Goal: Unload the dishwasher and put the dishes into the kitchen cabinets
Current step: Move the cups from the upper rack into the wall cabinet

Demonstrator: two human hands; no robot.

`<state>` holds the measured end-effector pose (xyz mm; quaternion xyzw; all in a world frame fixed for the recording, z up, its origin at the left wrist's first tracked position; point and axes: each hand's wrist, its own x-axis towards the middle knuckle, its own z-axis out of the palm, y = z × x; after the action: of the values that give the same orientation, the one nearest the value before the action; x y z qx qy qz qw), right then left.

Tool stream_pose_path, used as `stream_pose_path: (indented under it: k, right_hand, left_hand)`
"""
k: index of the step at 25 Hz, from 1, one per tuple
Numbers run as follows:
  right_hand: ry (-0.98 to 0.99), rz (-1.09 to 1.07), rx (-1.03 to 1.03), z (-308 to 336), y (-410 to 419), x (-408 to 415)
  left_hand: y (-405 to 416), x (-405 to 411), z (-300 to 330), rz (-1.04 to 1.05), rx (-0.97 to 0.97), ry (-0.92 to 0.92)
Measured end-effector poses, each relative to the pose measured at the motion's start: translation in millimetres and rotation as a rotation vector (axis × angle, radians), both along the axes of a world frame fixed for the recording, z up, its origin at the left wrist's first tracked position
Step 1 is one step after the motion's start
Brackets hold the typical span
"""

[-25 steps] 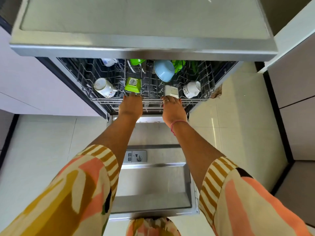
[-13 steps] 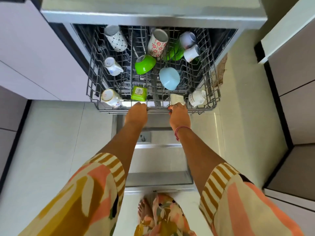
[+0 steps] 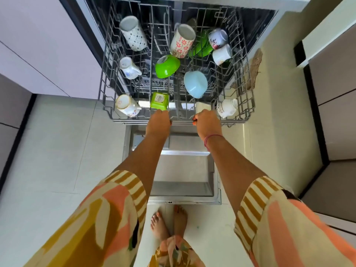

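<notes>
Upper rack [image 3: 107, 87]: grey wire basket, drawn out over the open dishwasher door [image 3: 185, 170], its front rail nearest the person.

Left hand [image 3: 159, 123]: arm stretched forward, palm down, fingers curled over the front rail just near of the green square container [image 3: 159, 101]. Fingertips hidden under the wire.

Right hand [image 3: 208, 122]: arm likewise extended, fingers wrapped round the same rail beside a small white square dish [image 3: 203, 107]; a pink thread band on the wrist.

Contents, near row: white cup with gold rim [image 3: 126, 105] at left, lying tilted; white patterned cup [image 3: 227, 107] at right.

Middle: white cup with blue marks [image 3: 129, 67] at left; glossy green bowl [image 3: 167, 66], upturned; smooth pale blue bowl [image 3: 195, 84], on edge.

Far row: tall white mug with blue lattice [image 3: 133, 33]; tall mug with red flowers [image 3: 182, 41]; two small white cups [image 3: 221, 46] at right, against green plastic ware [image 3: 201, 48].

Dishwasher door: brushed steel inner face, lying flat below the rack.

Surroundings: pale glossy floor tiles [image 3: 48, 151]; lilac cabinet fronts [image 3: 38, 45] at left; bare feet [image 3: 169, 222] near the door's edge; loose printed sleeves in mustard, peach and cream.
</notes>
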<state>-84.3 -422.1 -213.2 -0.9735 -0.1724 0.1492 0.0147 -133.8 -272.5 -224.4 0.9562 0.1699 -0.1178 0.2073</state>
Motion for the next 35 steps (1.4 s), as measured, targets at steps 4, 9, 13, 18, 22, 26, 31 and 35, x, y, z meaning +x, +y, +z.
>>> stream_pose_path:
  k: [4,9,13,18,22,26,31,35]
  right_hand:
    - [0.007,0.053,-0.012,5.8,-6.9,-15.7]
    - [0.019,0.081,-0.086,12.6,-14.5,-29.4]
    - [0.034,0.087,-0.097,13.9,-14.3,-38.6]
    - [0.068,0.084,-0.086,5.1,-22.9,-69.4]
    - [0.061,0.081,-0.03,7.1,-31.2,-85.4]
    - [0.071,0.071,-0.062,13.7,-32.1,-91.6]
    - [0.101,0.082,-0.124,15.1,-29.2,-104.1]
    - [0.132,0.093,-0.104,14.6,-34.5,-138.7]
  left_hand:
    - [-4.1,-15.0,1.4,0.022,-0.037,0.019]
    - [-11.5,-24.2,6.3,0.022,-0.045,0.053]
    - [-10.3,-31.7,6.6,0.039,-0.068,0.07]
    - [-14.9,-61.3,5.6,0.024,-0.054,0.098]
    - [-25.5,-82.3,16.5,0.003,-0.063,0.115]
    - [-26.8,-90.0,18.7,0.011,-0.098,0.088]
    - [-25.4,-99.2,17.8,0.019,-0.087,0.131]
    - [-27.2,-128.0,9.6,-0.012,-0.062,0.177]
